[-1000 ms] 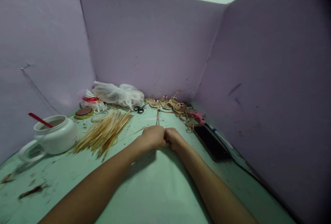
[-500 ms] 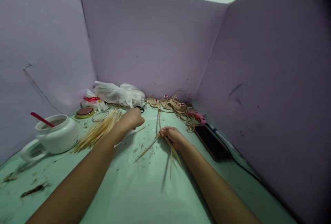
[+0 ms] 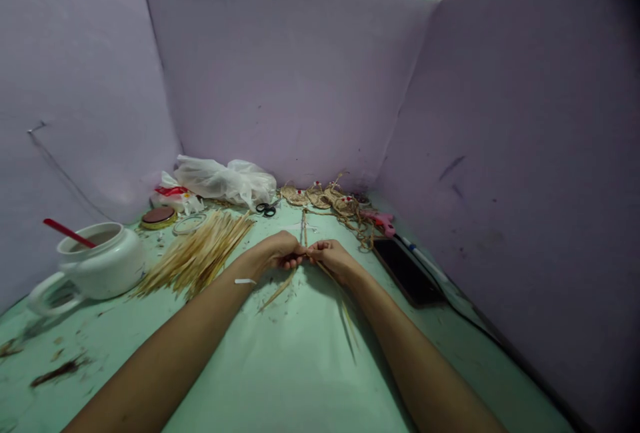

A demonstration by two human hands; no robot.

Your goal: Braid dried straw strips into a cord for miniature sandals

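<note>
A thin straw braid [image 3: 305,226] runs from the far part of the table toward me. At its near end my left hand [image 3: 284,250] and my right hand [image 3: 330,256] meet, both with fingers pinched on the straw. Loose straw strands [image 3: 277,292] hang out below the left hand, and more trail beneath the right wrist. The exact crossing of the strands is hidden by my fingertips. To the left of my left forearm lies a fanned bundle of dry straw [image 3: 200,253]. Small black-handled scissors [image 3: 268,208] rest beyond the left hand.
A white mug [image 3: 103,266] with a red stick stands at left. Behind are a round tin [image 3: 159,217], a plastic bag [image 3: 225,180] and woven straw pieces [image 3: 320,198]. On the right lie a phone [image 3: 407,273], a pink glue gun [image 3: 383,223] and a cable. Purple panels surround the table.
My left hand has moved right, from beside the straw bundle to the braid's near end, and now pinches there with the right hand. The scissors and bundle show more fully.
</note>
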